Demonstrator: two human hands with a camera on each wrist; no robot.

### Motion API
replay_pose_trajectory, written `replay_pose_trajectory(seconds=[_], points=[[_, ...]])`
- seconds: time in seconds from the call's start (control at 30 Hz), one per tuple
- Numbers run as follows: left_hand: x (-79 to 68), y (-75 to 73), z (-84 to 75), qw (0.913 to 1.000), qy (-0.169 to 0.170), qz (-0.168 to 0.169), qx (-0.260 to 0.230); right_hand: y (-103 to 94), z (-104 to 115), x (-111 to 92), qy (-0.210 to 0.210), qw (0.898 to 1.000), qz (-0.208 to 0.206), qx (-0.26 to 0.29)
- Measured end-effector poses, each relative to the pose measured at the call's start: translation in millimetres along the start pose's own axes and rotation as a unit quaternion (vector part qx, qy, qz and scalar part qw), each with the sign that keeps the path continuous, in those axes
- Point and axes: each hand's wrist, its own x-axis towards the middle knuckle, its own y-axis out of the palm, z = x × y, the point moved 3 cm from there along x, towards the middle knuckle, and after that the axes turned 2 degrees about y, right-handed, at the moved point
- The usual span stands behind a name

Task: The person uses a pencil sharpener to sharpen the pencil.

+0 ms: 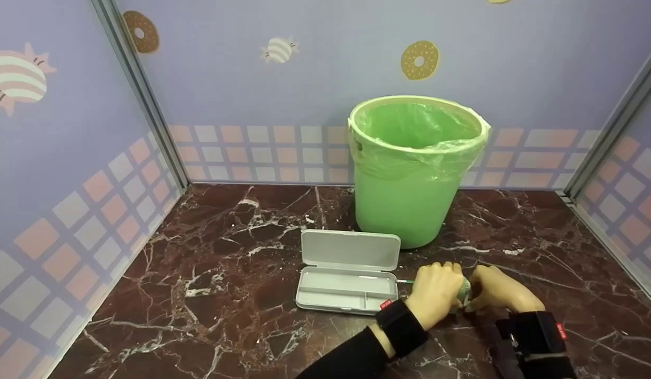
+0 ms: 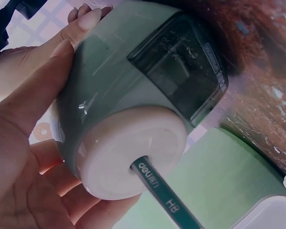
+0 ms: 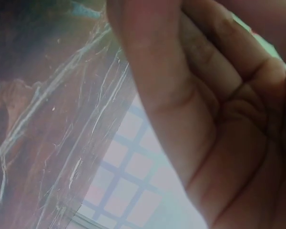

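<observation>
Right across the scene, a dark red-brown tabletop [image 1: 162, 284] is laced with white, marble-like veins, and it is bounded at the back by a patterned wall [image 1: 251, 152]! Up at the rear, right of centre, a green bin [image 1: 399, 205] is stood upright, its rim draped with a clear liner [image 1: 436, 166]. Just in front, to its left, a pale pencil case [image 1: 330, 309] is laid flat, lid [image 1: 351, 250] opened binward, its tray split by dividers.
</observation>
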Motion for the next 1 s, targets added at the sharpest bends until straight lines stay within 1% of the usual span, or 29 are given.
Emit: replay_pose_trajectory(seconds=[0.23, 0.4, 0.6, 0.8, 0.9, 1.0], points=[[0.0, 0.4, 1.1, 0.9999, -0.01, -0.004, 0.003, -7.9, 9, -8, -0.024, 0.999, 0.044, 0.006], [-1.5, 0.3, 0.6, 0.9999, -0.01, -0.013, 0.003, -8.7, 12, -10, -0.04, 0.998, 0.056, 0.003], [-0.1, -2.1, -0.2, 0.9998, -0.011, -0.017, -0.006, -17.9, 19, -17, -0.05, 0.998, 0.03, -0.019], [2.7, -3.9, 0.2, 0.9999, 0.003, -0.013, -0.008, -27.8, 24, -22, -0.032, 0.999, 0.015, 0.002], [4.3, -3.7, 0.4, 0.9998, 0.012, -0.014, -0.01, -30.5, 26, -24, -0.03, 1.0, 0.005, 0.007], [6.1, -3.1, 0.5, 0.9996, 0.021, -0.012, -0.012, -33.2, 26, -26, -0.031, 0.999, -0.014, 0.006]])
